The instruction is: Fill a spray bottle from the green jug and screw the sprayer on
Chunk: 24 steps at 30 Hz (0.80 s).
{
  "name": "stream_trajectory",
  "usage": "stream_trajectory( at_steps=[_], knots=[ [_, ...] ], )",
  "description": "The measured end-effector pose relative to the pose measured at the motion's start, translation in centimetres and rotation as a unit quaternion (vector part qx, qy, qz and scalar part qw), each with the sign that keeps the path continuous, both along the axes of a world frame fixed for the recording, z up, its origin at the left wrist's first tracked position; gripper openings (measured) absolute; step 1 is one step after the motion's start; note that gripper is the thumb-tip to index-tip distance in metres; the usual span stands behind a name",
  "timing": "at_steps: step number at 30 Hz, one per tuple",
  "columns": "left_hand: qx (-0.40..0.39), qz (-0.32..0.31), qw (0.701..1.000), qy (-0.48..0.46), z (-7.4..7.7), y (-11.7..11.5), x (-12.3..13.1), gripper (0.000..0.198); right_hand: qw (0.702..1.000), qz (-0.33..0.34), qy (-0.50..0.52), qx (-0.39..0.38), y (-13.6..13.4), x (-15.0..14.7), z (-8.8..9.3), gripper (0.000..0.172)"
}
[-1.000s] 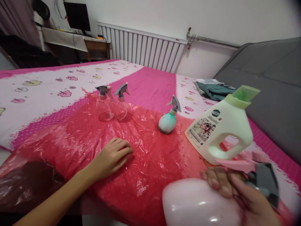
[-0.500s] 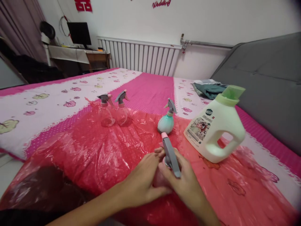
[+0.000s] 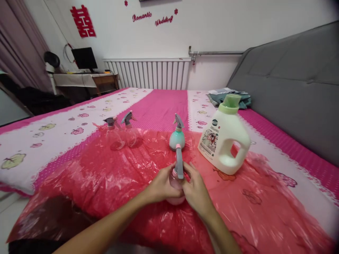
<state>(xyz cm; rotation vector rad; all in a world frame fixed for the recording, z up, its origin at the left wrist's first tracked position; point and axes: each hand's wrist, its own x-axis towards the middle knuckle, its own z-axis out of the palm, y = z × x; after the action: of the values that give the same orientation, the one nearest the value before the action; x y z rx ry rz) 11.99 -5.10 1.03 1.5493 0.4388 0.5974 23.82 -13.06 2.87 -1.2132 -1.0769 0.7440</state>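
Both hands hold one spray bottle [image 3: 176,201] with a pink nozzle tip and a grey trigger head, upright at the front of a red plastic sheet [image 3: 119,183]. My left hand [image 3: 162,185] is wrapped round its left side, thumb across the front of the body. From the right, my right hand [image 3: 194,185] closes on the neck and upper body; some fingertips are hidden. Just behind stands a spray bottle with a turquoise top and white body [image 3: 177,140]. To its right is a large pale green detergent jug [image 3: 225,141] with a green cap.
Two clear spray bottles with grey heads, one at the left [image 3: 114,139] and one beside it [image 3: 131,135], stand on the sheet. Folded clothes [image 3: 229,97] lie farther back by a grey headboard [image 3: 288,77]. A radiator [image 3: 150,74] and a desk with a monitor [image 3: 84,58] line the far wall.
The view has tilted up, showing more wall. The held spray bottle stands straighter, its head turned more away from me. My right hand has shifted from over its head to its right side.
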Motion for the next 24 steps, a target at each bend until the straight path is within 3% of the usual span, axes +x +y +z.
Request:
stream_trajectory(
  at_steps=[6, 8, 12, 14, 17, 21, 24],
  knots=[
    [0.015, 0.097, 0.995, 0.011, 0.4, 0.0, 0.2, 0.031, 0.997, 0.058, 0.042, -0.011, -0.6, 2.1, 0.3, 0.045],
    [0.005, 0.139, 0.99, 0.004, 1.5, 1.3, -0.8, 0.036, 0.999, 0.017, 0.049, -0.01, -1.1, 3.6, 0.1, 0.057],
    [-0.033, 0.216, 0.975, -0.027, 4.7, 5.3, -3.8, 0.045, 0.998, -0.042, 0.035, -0.006, -0.3, 6.3, 0.3, 0.056],
    [-0.055, 0.246, 0.966, -0.053, 6.1, 7.3, -5.1, 0.048, 0.998, -0.055, 0.016, -0.001, 2.3, 7.0, 0.6, 0.056],
    [-0.085, 0.274, 0.954, -0.083, 7.2, 9.6, -6.1, 0.05, 0.994, -0.104, -0.017, -0.009, 8.5, 7.7, 0.5, 0.046],
    [-0.081, 0.294, 0.948, -0.093, 7.0, 10.5, -6.8, 0.048, 0.988, -0.141, -0.045, -0.053, 16.4, 8.2, -0.5, 0.044],
    [-0.062, 0.282, 0.954, -0.086, 6.3, 10.4, -7.3, 0.04, 0.991, -0.099, -0.065, -0.069, 19.2, 8.2, -1.2, 0.041]
  ],
)
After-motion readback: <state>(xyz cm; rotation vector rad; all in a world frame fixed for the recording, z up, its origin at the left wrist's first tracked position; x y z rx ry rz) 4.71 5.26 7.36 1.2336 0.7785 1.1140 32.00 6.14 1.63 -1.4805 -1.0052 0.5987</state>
